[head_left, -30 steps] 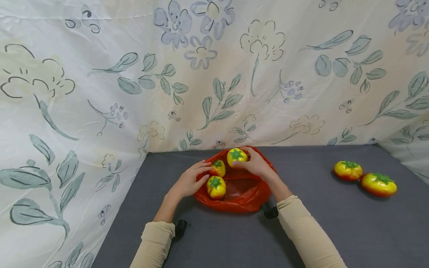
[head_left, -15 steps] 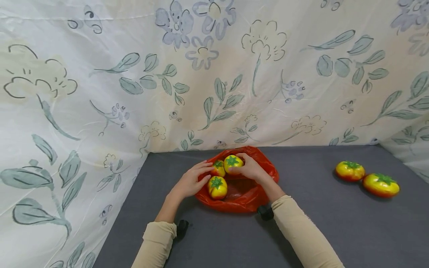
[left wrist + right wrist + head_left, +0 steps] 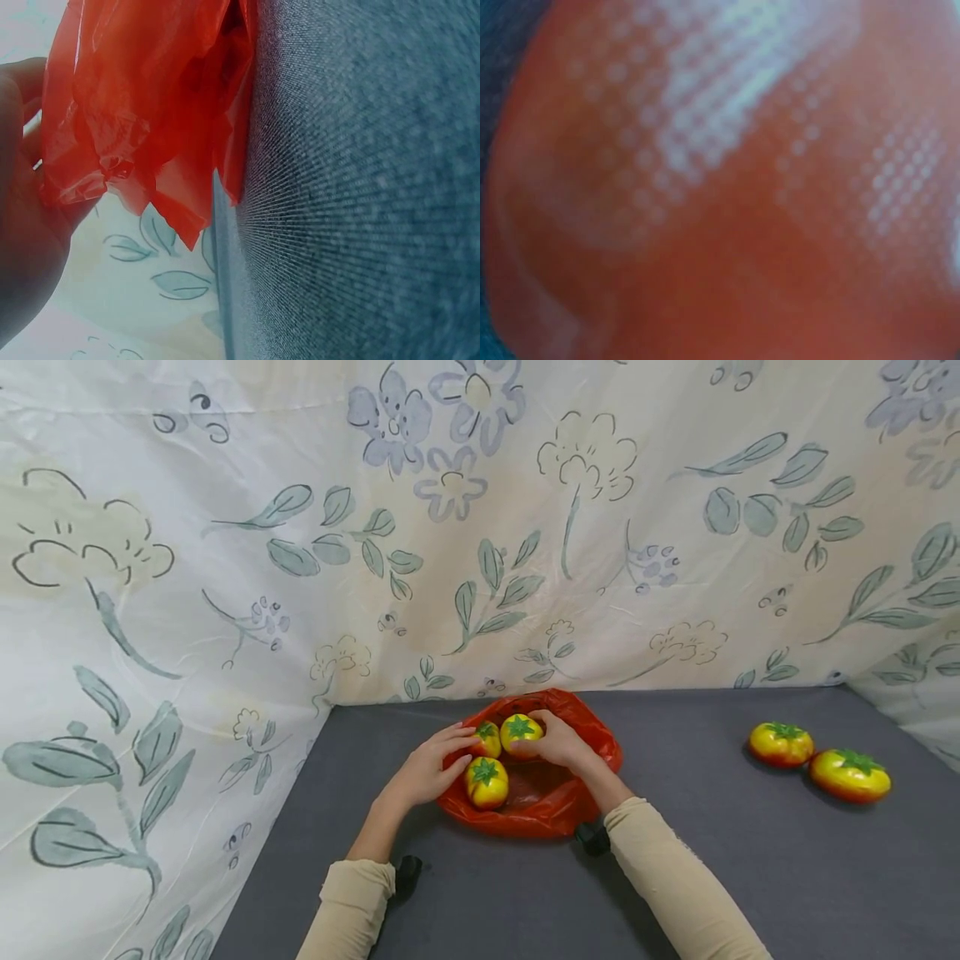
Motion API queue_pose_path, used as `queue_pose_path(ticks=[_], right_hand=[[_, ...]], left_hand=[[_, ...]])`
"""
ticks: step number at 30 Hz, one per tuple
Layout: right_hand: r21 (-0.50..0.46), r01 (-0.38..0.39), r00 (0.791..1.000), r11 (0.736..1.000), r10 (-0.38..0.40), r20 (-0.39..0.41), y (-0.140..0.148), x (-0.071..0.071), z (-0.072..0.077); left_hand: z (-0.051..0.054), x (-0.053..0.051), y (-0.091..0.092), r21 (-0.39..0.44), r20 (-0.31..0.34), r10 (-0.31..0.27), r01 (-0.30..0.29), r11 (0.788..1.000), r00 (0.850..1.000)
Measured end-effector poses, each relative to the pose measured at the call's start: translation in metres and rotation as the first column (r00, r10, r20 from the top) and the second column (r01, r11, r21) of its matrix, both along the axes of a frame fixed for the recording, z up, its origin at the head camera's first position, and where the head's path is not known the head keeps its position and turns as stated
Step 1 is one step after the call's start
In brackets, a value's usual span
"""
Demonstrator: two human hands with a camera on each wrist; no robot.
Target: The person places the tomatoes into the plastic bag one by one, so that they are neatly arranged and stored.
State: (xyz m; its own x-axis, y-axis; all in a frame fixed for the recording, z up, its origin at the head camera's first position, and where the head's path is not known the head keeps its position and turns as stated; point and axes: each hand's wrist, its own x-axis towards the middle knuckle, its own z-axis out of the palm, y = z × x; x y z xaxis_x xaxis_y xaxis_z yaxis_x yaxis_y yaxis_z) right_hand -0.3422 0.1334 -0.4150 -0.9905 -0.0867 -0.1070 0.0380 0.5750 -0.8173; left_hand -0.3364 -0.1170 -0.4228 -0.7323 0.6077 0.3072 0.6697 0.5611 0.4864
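Observation:
In the head view an open red plastic bag [image 3: 551, 818] lies on the dark table. Three yellow-and-red toy tomatoes with green star-shaped tops sit in its left and back part: one at the front [image 3: 487, 785], one behind it [image 3: 487, 741] and one at the back [image 3: 520, 733]. My right hand [image 3: 566, 745] pinches the back tomato between thumb and fingers. Over the bag's left rim, my left hand [image 3: 432, 768] holds the plastic, its fingertips close beside two tomatoes. Red plastic [image 3: 142, 97] hangs by the left hand in the left wrist view. Blurred red plastic [image 3: 727, 225] fills the right wrist view.
Two more toy tomatoes, one rounder [image 3: 781, 745] and one longer [image 3: 850, 776], lie side by side at the right of the table [image 3: 510, 902]. A flower-patterned cloth [image 3: 480, 552] hangs behind the table and along its left side.
My right hand has lowered the back tomato and brought it left and nearer, beside the other two in the bag. The left hand keeps its place at the bag's left rim.

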Motion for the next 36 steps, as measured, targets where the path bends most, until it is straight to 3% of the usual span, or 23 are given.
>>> queue_pose_path(ticks=[9, 20, 31, 36], right_hand=[[0.098, -0.018, 1.000, 0.995, 0.019, -0.007, 0.000, 0.000, -0.009], [0.046, -0.029, 0.999, 0.999, 0.027, 0.040, 0.006, 0.005, -0.007], [0.005, -0.110, 0.994, 0.994, 0.110, 0.022, 0.030, 0.001, 0.009], [0.004, -0.075, 0.997, 0.997, 0.075, -0.035, 0.040, 0.002, 0.018]], left_hand=[[-0.002, 0.001, 0.000, -0.006, -0.001, 0.005, -0.005, 1.000, 1.000], [-0.005, 0.003, 0.003, -0.012, 0.004, -0.020, 0.020, 1.000, 1.000], [-0.006, -0.001, 0.000, 0.009, -0.011, -0.016, 0.016, 1.000, 1.000], [-0.005, -0.002, -0.001, 0.007, -0.014, -0.008, 0.008, 1.000, 1.000]])
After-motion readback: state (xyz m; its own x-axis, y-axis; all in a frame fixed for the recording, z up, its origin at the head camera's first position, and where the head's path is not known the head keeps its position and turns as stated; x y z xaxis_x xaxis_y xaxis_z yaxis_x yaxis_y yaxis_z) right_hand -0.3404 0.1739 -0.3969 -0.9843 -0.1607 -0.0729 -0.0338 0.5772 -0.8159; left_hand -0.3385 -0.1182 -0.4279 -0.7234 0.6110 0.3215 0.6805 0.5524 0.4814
